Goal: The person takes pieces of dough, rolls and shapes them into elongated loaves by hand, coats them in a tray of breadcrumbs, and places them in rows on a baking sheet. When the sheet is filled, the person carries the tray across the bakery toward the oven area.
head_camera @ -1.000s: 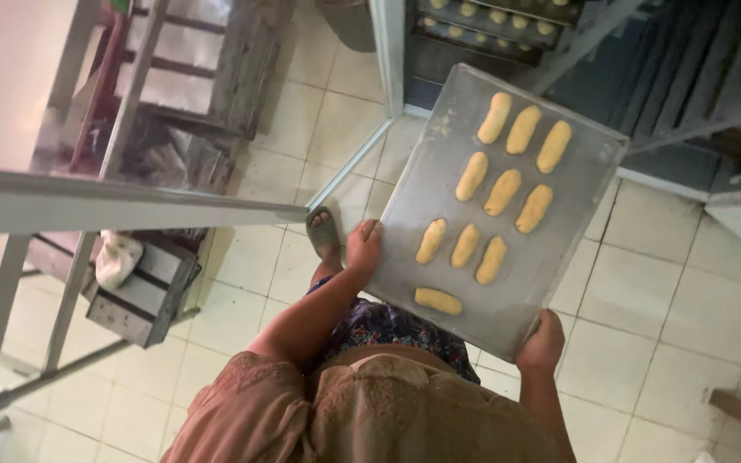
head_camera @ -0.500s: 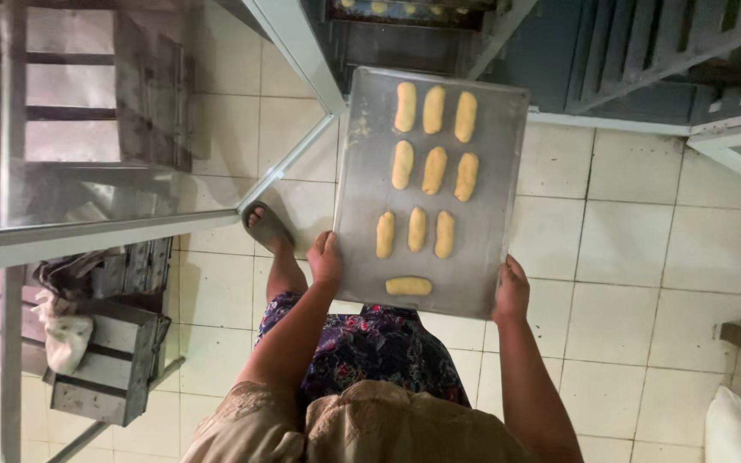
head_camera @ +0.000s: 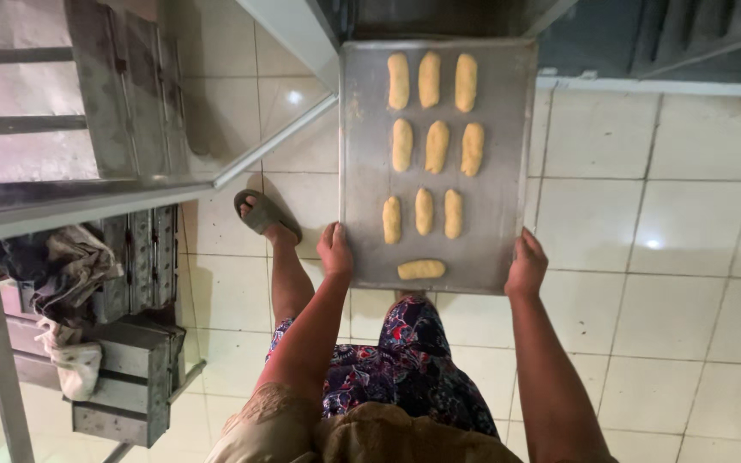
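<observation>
I hold a rectangular metal baking tray (head_camera: 499, 206) level in front of me, above the tiled floor. My left hand (head_camera: 334, 249) grips its near left corner and my right hand (head_camera: 527, 264) grips its near right corner. On the tray lie several pale oblong dough pieces (head_camera: 428, 146) in three rows of three, plus one piece (head_camera: 421, 269) lying crosswise near the front edge. The tray's far end reaches toward a dark metal rack opening (head_camera: 439, 17).
A steel table (head_camera: 87, 197) stands at my left, with stacked metal tins (head_camera: 126, 377) and rags (head_camera: 66, 274) on its lower shelf. My foot in a sandal (head_camera: 263, 214) rests on the cream floor tiles (head_camera: 645, 257). A slatted dark rack (head_camera: 696, 39) is at the top right.
The view has swung so the tray now points straight ahead instead of tilting right. The tray has moved closer to the rack opening; both hands keep their grip.
</observation>
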`<state>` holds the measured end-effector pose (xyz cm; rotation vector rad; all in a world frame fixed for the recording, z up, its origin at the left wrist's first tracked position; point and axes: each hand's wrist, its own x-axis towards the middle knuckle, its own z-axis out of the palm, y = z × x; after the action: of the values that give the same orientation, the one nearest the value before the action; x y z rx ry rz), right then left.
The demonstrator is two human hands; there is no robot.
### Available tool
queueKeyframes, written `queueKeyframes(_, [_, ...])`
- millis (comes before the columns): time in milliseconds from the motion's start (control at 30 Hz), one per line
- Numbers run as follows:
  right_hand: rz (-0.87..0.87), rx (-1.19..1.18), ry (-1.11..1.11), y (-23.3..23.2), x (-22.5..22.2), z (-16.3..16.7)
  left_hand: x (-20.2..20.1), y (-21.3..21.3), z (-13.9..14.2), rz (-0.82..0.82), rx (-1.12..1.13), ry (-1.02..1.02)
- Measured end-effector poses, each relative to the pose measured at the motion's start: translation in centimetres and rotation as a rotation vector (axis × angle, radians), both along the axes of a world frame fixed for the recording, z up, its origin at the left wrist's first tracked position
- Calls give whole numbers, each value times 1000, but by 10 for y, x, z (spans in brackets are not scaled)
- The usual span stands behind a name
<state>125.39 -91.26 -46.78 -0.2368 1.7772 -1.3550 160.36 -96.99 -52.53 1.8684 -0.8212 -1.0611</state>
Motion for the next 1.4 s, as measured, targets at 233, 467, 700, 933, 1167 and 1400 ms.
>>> queueKeyframes(233, [35, 39, 162, -12, 8, -45, 15, -25, -43, -19, -52, 11])
queueKeyframes(467, [-10, -6, 78, -20, 5, -72, 13, -40, -63, 13, -10, 49])
queueKeyframes(700, [6, -22, 54, -24, 0, -86, 13, -47, -80, 18, 35, 115])
queueKeyframes(933, [48, 25, 110, -20, 2, -98, 18, -52, -96, -80, 70, 26])
queueKeyframes(1167, [128, -14, 288, -17, -21, -122, 5, -27, -100, -92, -60, -69])
queueKeyframes(1400, [122, 32, 100, -75, -48, -124, -11, -74, -109, -2, 69, 118])
